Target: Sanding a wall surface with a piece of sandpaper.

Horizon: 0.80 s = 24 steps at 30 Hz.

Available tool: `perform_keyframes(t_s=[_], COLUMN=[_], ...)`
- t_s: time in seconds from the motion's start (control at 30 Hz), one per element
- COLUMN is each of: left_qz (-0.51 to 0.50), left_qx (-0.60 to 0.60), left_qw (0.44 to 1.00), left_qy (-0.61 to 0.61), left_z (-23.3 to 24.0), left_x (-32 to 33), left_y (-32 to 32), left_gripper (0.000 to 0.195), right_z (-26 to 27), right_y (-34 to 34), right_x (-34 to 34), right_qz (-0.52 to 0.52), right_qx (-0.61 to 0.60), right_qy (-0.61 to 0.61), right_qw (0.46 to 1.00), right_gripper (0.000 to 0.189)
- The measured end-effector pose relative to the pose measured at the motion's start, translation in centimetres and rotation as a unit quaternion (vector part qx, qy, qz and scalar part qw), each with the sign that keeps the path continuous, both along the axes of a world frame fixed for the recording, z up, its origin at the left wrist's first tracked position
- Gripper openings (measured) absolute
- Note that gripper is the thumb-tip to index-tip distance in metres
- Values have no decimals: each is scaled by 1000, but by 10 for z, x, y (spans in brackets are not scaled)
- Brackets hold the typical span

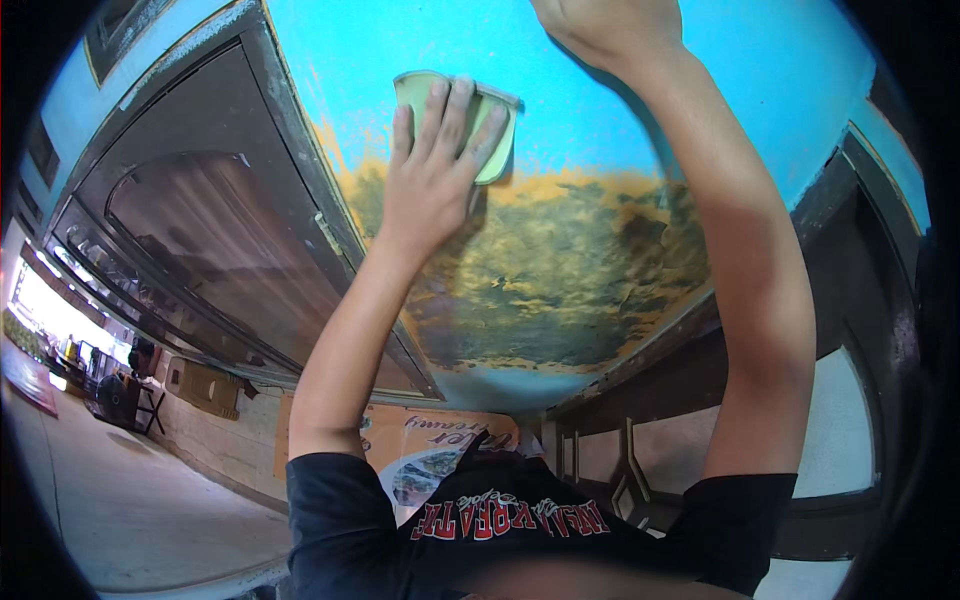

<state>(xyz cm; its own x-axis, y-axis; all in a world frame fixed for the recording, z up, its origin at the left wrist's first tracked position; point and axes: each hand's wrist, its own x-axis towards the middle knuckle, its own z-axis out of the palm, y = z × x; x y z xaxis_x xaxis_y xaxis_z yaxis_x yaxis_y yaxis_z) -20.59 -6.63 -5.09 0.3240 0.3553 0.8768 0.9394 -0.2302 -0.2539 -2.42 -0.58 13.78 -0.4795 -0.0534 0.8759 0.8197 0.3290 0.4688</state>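
Note:
My left hand point(439, 154) presses a curled sheet of pale green sandpaper point(491, 161) against a bright blue painted wall point(337, 45), fingers spread across its back. The sheet's upper edge is bent and greyish. Just below it, the blue paint gives way to a rough patch point(525, 270) of orange, yellow and dark grey with a flaking surface. Higher up and to the right is my right hand point(611, 26), near the wall. The picture's top edge cuts off its fingers, so I cannot tell whether it holds anything.
A dark brown cabinet-like door point(202, 217) with a glazed panel borders the wall at left. Dark framing point(855, 247) stands at right. Below lies an orange printed sheet point(450, 427). Farther left are a beige plastic stool point(202, 386), a fan point(110, 391) and the floor point(165, 495).

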Motion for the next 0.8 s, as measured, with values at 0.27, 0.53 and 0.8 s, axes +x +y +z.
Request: perform_keyframes(t_s=[0.27, 0.53, 0.8], left_qz=[8, 17, 39], left_qx=[-23, -26, -22], left_qw=[1000, 999, 998], left_qy=[-20, -33, -51], left_z=[-34, -59, -24], left_x=[-22, -41, -82], left_y=[-7, -15, -32], left_gripper=[63, 63, 63], right_z=[3, 26, 29], right_y=[-6, -30, -26], right_x=[-3, -34, -77], right_qz=[-6, -15, 44], right_qx=[-5, -98, -46], right_qy=[2, 9, -75], right_qw=[1000, 995, 995], right_gripper=[57, 54, 53])
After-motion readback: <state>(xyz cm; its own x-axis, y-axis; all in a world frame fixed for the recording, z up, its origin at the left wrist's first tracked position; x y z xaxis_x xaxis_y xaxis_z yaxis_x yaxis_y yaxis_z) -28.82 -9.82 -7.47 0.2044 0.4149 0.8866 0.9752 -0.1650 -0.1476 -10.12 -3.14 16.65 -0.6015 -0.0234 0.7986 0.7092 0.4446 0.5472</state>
